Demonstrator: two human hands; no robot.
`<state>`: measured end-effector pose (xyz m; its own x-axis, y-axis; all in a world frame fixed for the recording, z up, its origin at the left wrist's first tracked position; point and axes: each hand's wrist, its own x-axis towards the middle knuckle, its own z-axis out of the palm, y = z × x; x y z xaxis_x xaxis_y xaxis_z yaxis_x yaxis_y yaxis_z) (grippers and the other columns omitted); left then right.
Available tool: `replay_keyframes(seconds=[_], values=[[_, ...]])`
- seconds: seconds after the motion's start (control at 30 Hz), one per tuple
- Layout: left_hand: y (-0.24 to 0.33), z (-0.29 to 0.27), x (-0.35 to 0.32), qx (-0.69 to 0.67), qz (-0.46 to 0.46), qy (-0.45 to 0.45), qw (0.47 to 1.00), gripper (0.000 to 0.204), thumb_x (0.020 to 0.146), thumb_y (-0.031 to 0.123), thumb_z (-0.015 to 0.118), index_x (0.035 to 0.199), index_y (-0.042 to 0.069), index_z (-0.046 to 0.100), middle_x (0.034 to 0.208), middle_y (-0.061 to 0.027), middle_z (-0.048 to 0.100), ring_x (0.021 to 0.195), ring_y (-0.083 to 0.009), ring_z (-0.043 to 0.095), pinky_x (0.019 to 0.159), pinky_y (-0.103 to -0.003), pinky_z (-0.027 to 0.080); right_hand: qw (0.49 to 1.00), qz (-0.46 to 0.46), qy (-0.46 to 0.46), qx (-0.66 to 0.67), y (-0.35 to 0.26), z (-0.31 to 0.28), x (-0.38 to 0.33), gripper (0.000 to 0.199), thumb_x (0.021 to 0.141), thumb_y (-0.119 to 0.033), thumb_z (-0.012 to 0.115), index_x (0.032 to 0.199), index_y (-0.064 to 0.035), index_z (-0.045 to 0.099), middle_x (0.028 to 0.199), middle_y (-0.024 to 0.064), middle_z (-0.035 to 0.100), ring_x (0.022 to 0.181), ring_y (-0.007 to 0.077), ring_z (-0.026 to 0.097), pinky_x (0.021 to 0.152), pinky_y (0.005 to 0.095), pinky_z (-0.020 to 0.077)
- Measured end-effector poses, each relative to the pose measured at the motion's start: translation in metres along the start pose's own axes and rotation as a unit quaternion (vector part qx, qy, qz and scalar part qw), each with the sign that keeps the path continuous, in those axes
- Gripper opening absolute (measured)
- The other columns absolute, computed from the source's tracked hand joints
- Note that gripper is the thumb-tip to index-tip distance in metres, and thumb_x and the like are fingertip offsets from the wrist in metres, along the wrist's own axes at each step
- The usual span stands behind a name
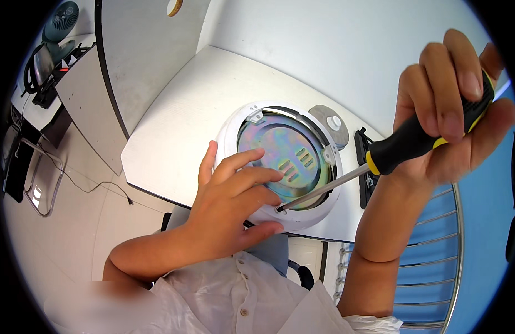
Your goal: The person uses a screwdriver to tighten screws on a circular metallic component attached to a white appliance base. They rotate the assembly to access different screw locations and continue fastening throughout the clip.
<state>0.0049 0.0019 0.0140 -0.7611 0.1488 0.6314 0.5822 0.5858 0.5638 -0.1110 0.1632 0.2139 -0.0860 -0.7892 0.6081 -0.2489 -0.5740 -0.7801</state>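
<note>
My right hand [446, 106], raised at the upper right, wraps round the black and yellow handle of a screwdriver [399, 146]. The long metal shaft slants down to the left, and its tip meets the near rim of a round white appliance housing [227, 131], at a small screw spot. Inside that ring sits an iridescent metal plate [280, 136] with two groups of slots and brackets at its edge. My left hand [229, 197] lies over the left and near side of the housing with its fingers spread. Its fingertips rest by the plate and close to the screwdriver's tip.
The housing lies on a white table [179, 106]. Behind it is a grey disc with a white knob [332, 122]. A black plastic piece [364, 167] lies at the table's right edge. A grey partition [140, 50] borders the left; a metal rack [430, 261] stands lower right.
</note>
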Motion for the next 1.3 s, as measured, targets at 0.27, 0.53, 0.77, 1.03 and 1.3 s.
replay_keyframes(seconds=[0.27, 0.53, 0.77, 1.03, 1.3], values=[[0.0, 0.0, 0.001, 0.002, 0.014, -0.001, 1.0, 0.035, 0.061, 0.029, 0.083, 0.088, 0.014, 0.066, 0.117, -0.0025, 0.061, 0.128, -0.0323, 0.042, 0.108, -0.061, 0.008, 0.988, -0.004, -0.024, -0.155, -0.008, -0.005, -0.002, 0.052, 0.089, -0.025, 0.056, 0.132, -0.0009, 0.039, 0.109, 0.0107, 0.049, 0.085, 0.0202, 0.053, 0.074, 0.0324, 0.0494], [0.0, 0.005, -0.001, 0.027, 0.023, 0.019, 0.999, 0.053, 0.062, 0.036, 0.082, 0.105, 0.013, 0.063, 0.121, -0.0044, 0.059, 0.129, -0.0332, 0.04, 0.108, -0.061, 0.01, 0.898, -0.109, -0.002, -0.425, -0.008, -0.008, -0.004, 0.083, 0.089, -0.063, 0.044, 0.137, 0.0039, 0.035, 0.104, 0.0179, 0.055, 0.069, 0.0244, 0.063, 0.056, 0.0304, 0.0545], [-0.008, 0.007, -0.011, 0.05, 0.02, 0.052, 0.997, 0.067, 0.061, 0.05, 0.081, 0.112, 0.012, 0.059, 0.132, -0.0112, 0.05, 0.133, -0.0393, 0.032, 0.107, -0.062, 0.012, 0.953, -0.048, 0.051, -0.295, 0.003, 0.006, -0.007, 0.068, 0.095, -0.039, 0.049, 0.143, 0.0014, 0.022, 0.117, 0.0225, 0.051, 0.082, 0.0266, 0.065, 0.067, 0.0381, 0.0598], [-0.021, 0.008, -0.018, 0.018, 0.031, 0.096, 0.995, 0.074, 0.063, 0.051, 0.079, 0.12, 0.012, 0.055, 0.139, -0.0129, 0.044, 0.134, -0.0402, 0.03, 0.106, -0.063, 0.012, 0.937, -0.114, 0.166, -0.286, 0.024, 0.003, -0.029, 0.059, 0.096, -0.037, 0.049, 0.139, -0.0021, 0.029, 0.104, 0.0151, 0.054, 0.074, 0.0163, 0.059, 0.062, 0.0275, 0.0546], [-0.025, 0.011, -0.019, 0.024, 0.037, 0.095, 0.994, 0.072, 0.067, 0.055, 0.076, 0.121, 0.012, 0.055, 0.138, -0.0128, 0.045, 0.134, -0.0401, 0.031, 0.106, -0.062, 0.013, 0.958, -0.093, 0.174, -0.21, 0.015, 0.001, -0.035, 0.047, 0.1, -0.031, 0.042, 0.136, -0.003, 0.036, 0.109, 0.0142, 0.052, 0.08, 0.0159, 0.054, 0.068, 0.0274, 0.05]])
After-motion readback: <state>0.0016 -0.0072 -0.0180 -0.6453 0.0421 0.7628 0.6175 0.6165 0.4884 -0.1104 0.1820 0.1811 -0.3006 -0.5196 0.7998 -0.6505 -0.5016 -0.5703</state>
